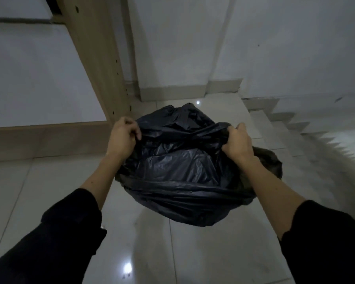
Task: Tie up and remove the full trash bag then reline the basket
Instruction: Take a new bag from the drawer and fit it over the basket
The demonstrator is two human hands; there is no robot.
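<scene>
A black trash bag (178, 165) fills the middle of the view, crumpled and bulging over the tiled floor. My left hand (123, 136) grips the bag's plastic at its left edge, fingers curled into the folds. My right hand (237, 141) grips a bunched part of the plastic at the right edge. A band of the bag's rim stretches across the near side below both wrists. The plastic hides the basket, so I cannot tell whether it stands under the bag.
Glossy white floor tiles (148, 253) lie under and around the bag. A wooden door frame (94, 58) stands at the left rear. A white wall with a skirting board (172, 91) is behind, and stairs (291, 128) descend at the right.
</scene>
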